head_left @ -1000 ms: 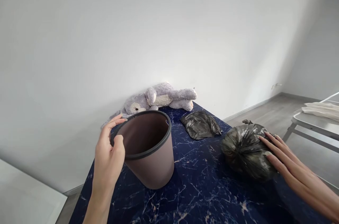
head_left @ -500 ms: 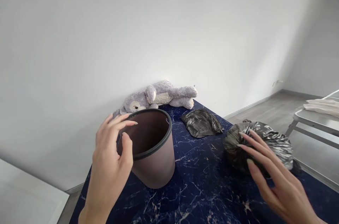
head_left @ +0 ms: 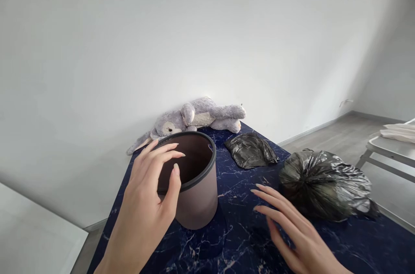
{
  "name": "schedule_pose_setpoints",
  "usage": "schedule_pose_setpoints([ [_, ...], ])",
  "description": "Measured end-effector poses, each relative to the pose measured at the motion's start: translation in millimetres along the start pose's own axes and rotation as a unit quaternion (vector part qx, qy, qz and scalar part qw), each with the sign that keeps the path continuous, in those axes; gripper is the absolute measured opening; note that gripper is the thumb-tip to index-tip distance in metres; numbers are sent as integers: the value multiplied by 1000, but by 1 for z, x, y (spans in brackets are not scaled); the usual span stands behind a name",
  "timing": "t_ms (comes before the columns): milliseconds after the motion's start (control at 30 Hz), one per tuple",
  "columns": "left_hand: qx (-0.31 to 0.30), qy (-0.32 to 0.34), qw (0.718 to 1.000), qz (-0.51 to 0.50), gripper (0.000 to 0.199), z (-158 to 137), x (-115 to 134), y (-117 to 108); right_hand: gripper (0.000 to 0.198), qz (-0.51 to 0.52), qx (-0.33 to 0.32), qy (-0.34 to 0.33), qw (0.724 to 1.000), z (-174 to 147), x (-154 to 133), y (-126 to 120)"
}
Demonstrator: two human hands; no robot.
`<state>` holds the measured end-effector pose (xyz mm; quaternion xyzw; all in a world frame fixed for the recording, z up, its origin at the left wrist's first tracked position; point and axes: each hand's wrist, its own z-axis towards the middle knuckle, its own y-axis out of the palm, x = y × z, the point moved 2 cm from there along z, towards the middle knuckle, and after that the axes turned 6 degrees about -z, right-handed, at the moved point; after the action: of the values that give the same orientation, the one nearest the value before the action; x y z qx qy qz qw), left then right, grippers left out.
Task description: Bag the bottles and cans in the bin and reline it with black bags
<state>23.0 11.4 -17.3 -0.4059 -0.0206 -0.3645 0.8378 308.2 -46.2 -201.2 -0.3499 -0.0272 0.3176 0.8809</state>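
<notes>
A brown trash bin (head_left: pixel 197 207) with a dark rim stands upright on the table, its inside partly visible. My left hand (head_left: pixel 151 192) is beside and in front of its near left rim, fingers apart and holding nothing; whether it touches the rim I cannot tell. Over the tabletop, between the bin and a filled black garbage bag (head_left: pixel 327 187), my right hand (head_left: pixel 292 226) is empty with its fingers stretched out. The bag lies gathered on the right, and its contents are hidden. A flattened black plastic bag (head_left: pixel 251 151) lies behind, right of the bin.
A grey plush bunny (head_left: pixel 197 116) lies on its side at the table's back, against the white wall. The dark blue marbled table (head_left: pixel 233 239) narrows away from me. To the right stands a metal rack (head_left: pixel 389 153) with pale cloth on it.
My right hand has come off the filled garbage bag and moved left and down toward the bin. My left hand has shifted slightly right in view, staying by the rim.
</notes>
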Motion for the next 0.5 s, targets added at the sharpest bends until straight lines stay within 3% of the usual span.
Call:
schedule_pose_setpoints([
  [133,-20,26,999,-8,27,-3,11,1,51,-24,-102,74,992,-1,7,57],
  [300,-32,110,993,-25,25,-6,32,-3,49,-115,-138,132,975,11,42,132],
  [500,-50,197,975,-89,32,-13,55,-9,61,-149,-138,185,961,20,67,162],
])
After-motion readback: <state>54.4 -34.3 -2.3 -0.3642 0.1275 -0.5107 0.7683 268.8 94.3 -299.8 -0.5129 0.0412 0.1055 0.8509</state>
